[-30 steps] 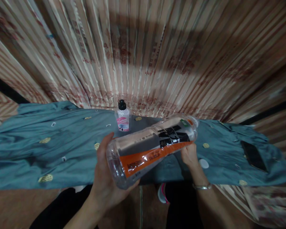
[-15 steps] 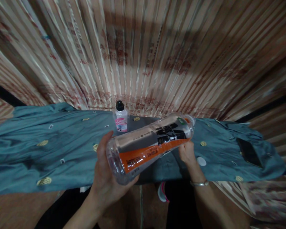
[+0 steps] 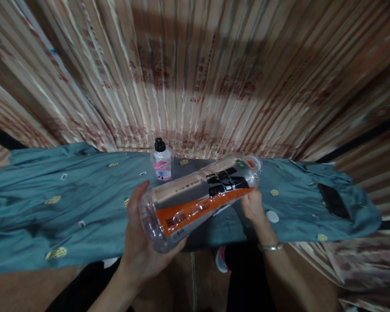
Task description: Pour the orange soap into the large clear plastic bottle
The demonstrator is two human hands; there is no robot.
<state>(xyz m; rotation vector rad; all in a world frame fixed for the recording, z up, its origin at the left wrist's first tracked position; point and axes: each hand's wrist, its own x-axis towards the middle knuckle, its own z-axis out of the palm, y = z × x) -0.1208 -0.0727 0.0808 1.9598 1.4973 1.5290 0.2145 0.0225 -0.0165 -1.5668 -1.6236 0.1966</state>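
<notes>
my view: swung slightly right
left hand point(image 3: 138, 250): fingers spread around large bottle point(image 3: 196, 201)
right hand point(image 3: 252, 206): by its neck; fingers i can't tell
small bottle point(image 3: 162, 165): far edge of tabletop point(image 3: 95, 190)

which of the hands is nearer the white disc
Right. The right hand is close by, left of the white disc; the left hand is farther left, at the base of the large bottle.

A person's left hand point(image 3: 149, 249) and right hand point(image 3: 252, 204) are bare, as are both forearms point(image 3: 289, 277). A slim, shiny silver bangle point(image 3: 271, 247) circles the right wrist. Black trousers point(image 3: 248, 277) cover the legs, and one partly visible shoe point(image 3: 220, 261) is pale grey with bright pink trim.
</notes>
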